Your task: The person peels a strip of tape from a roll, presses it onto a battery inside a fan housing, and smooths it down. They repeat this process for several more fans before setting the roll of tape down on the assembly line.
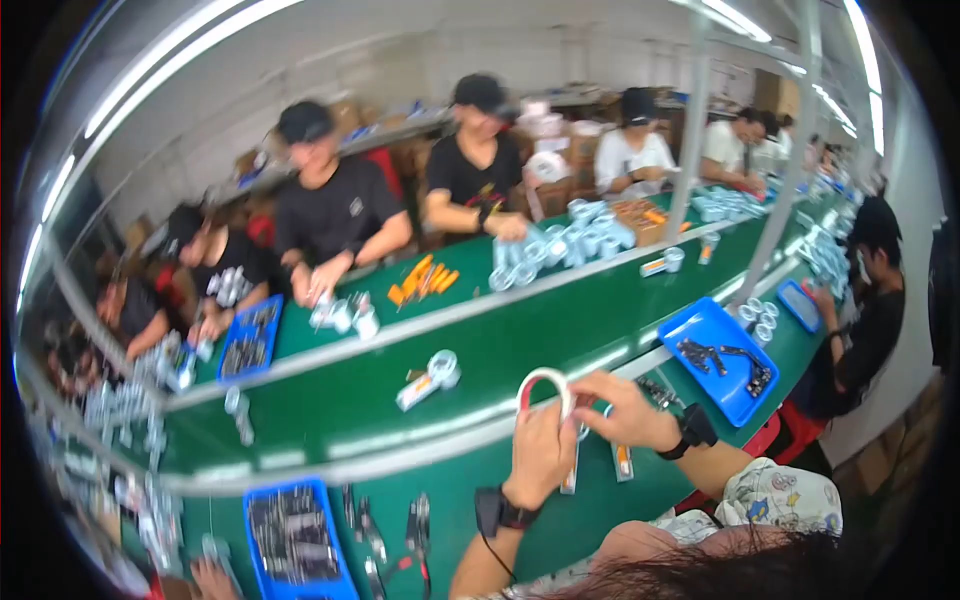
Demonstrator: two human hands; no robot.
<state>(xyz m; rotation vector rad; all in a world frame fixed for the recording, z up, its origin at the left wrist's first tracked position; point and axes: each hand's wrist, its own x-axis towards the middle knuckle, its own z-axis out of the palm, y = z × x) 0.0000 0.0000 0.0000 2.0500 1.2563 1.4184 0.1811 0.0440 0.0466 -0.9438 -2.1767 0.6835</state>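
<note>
A roll of tape point(546, 375), cream-white with a reddish inner ring, stands upright between my hands above the green bench. My left hand point(540, 455) is closed round its lower part. At the roll's right edge, the fingers of my right hand point(622, 412) pinch together against it; whether they hold a loose tape end is too blurred to tell. Below my right hand lies a white part with an orange patch point(623, 462), and a similar piece point(570, 472) is partly hidden by my hands.
A blue tray point(680, 325) of dark parts lies at the right; another point(335, 575) is at the lower left, beside dark hand tools point(418, 525). A metal rail point(420, 452) edges the green belt point(330, 415), which carries a white round-headed device point(430, 380). Several co-workers sit around.
</note>
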